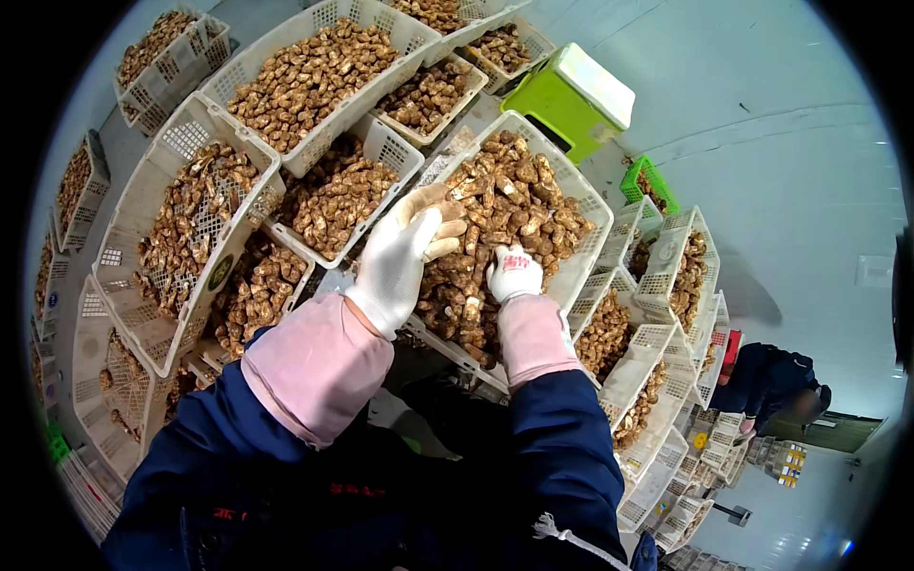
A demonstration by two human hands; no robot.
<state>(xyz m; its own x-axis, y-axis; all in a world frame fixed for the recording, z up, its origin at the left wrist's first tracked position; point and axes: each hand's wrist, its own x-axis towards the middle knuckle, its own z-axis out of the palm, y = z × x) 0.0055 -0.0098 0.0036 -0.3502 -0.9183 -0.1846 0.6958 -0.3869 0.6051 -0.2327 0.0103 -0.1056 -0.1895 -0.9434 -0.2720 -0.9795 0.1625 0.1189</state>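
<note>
A large white plastic crate (pixel 587 205) stands in front of me, heaped with brown, knobbly mushrooms (pixel 505 195) that show pale patches. My left hand (pixel 405 252), in a white glove with a tan palm, is raised at the crate's left side. Its fingers reach over the heap, slightly apart, and I see nothing in them. Down on the heap, right of the middle, is my right hand (pixel 515 273) in a white glove with red print on its back. Its fingers curl down into the mushrooms; whatever they hold is hidden. Pink cuffs cover both wrists.
More mushroom-filled crates stand left, such as one crate (pixel 271 157), and behind. Smaller crates (pixel 628 366) line the right. Beyond my crate are a lime-green box (pixel 562 100) with a white lid and a green basket (pixel 664 183). A person (pixel 766 381) bends at far right.
</note>
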